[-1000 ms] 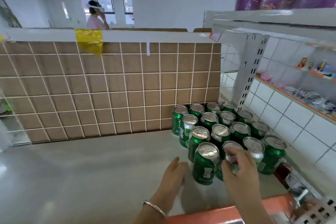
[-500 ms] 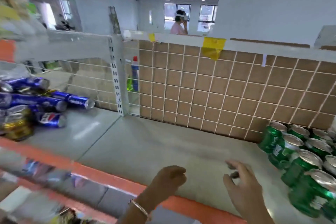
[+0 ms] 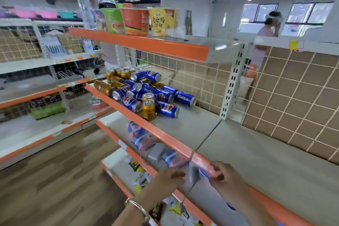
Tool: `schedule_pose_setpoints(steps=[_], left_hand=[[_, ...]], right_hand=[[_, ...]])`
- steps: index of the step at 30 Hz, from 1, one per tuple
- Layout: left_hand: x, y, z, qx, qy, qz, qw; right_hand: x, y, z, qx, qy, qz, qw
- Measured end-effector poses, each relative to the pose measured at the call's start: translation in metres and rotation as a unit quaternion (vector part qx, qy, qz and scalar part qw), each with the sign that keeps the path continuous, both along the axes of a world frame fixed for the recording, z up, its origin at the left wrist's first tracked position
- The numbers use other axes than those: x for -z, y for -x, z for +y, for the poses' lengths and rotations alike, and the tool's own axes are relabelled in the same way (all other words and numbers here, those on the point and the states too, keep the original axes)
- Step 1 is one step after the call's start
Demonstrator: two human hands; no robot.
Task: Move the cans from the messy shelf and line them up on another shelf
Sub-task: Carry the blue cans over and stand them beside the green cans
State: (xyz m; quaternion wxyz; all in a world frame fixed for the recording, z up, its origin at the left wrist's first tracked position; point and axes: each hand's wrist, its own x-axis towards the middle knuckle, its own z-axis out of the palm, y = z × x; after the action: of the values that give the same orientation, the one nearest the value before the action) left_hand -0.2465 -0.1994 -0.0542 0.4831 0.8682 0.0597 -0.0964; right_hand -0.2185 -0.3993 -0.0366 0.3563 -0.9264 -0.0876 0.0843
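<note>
Left hand point(image 3: 169, 178): near bottom centre, just off the front of the shelving. Fingers loosely curled, grip slack, nothing in it. Bracelet point(image 3: 137, 205) on that wrist.

Right hand point(image 3: 226, 180): just right of the left one, at the orange front edge point(image 3: 165, 138) of the middle shelf level. Fingers half curled, grip released, nothing held. Whether it touches the edge I can't tell, it's too blurred.

Cans: all on the messy shelf point(image 3: 192, 123), the left bay, far-left of both hands and well apart from them.
- Blue cans point(image 3: 167, 109): mostly on their sides, heaped, pointing every way.
- Gold cans point(image 3: 149, 111): mixed in. One stands upright at the near end of the heap beside the front edge, with another gold top right behind it. Some lie on their sides at the left of the heap, and a small upright group stands at the far end.

Other shelf point(image 3: 275, 167): right bay, same level, starting at the slotted post point(image 3: 233, 82). Grey surface, with wire grid and brown board behind. The right hand sits at its near-left front corner.

Upper shelf point(image 3: 139, 42), above the heap: a row of noodle cups point(image 3: 135, 21).

Lower shelves: packets point(image 3: 139, 139), too blurred to read.

Person in pink point(image 3: 266, 31) far right, beyond the shelving. Wood floor point(image 3: 55, 180) on the left.
</note>
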Motion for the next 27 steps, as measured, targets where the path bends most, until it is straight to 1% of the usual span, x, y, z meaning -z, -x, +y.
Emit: schedule_pose_setpoints(steps=[2,6,9,12,16,19,21,24,27], left_hand=[[-0.002,0.004,0.029,-0.007,-0.009,0.007,1.0],[-0.002,0.005,0.079,-0.06,-0.007,0.016,0.998],[-0.004,-0.002,0.106,-0.063,0.0,0.022,0.998],[-0.002,-0.025,0.137,-0.088,0.021,0.018,0.996],[-0.002,-0.073,0.172,-0.101,-0.002,-0.002,0.995],[-0.011,-0.109,0.199,-0.12,0.041,0.0,0.992],[-0.017,-0.133,0.217,-0.162,0.091,0.001,0.983],[-0.019,-0.164,0.239,-0.253,0.148,0.007,0.956],[-0.019,-0.188,0.257,-0.299,0.194,0.005,0.934]], right_hand=[[-0.003,-0.006,0.034,-0.031,0.009,0.01,0.999],[-0.004,-0.024,0.092,-0.082,0.033,0.034,0.996],[-0.001,-0.04,0.122,-0.105,0.05,0.052,0.992],[0.002,-0.07,0.157,-0.117,0.042,0.044,0.991],[-0.002,-0.127,0.196,-0.106,0.047,0.024,0.993],[-0.011,-0.174,0.223,-0.074,0.014,-0.003,0.997],[-0.016,-0.204,0.239,-0.065,0.012,-0.03,0.997],[-0.021,-0.238,0.254,-0.047,0.058,-0.07,0.995],[-0.018,-0.258,0.26,-0.037,0.1,-0.087,0.99]])
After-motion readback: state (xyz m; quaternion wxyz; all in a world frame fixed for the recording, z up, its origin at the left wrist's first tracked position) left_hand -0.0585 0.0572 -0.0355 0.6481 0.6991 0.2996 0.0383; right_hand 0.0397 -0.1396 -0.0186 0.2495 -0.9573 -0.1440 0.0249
